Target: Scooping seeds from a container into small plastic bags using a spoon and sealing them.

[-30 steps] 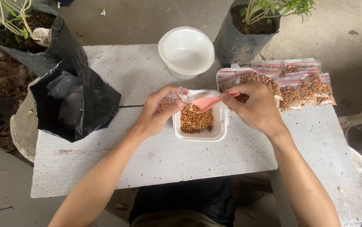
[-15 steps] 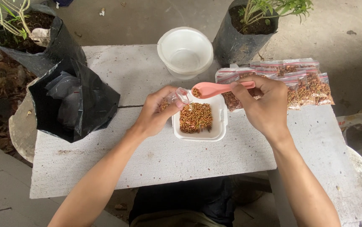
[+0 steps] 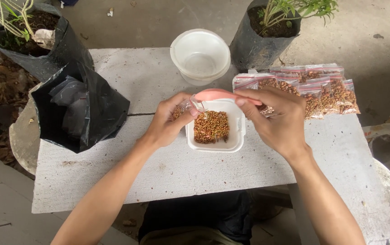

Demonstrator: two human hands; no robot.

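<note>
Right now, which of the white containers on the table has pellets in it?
The square tray between the hands, filled with brown pellets. The round tub behind it holds none.

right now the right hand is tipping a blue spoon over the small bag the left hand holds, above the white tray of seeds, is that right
Not quite: the spoon is pink, not blue. The head view shows the right hand tipping it over the small clear bag that the left hand holds, above the white tray of brown seeds. The rest is right.
</note>
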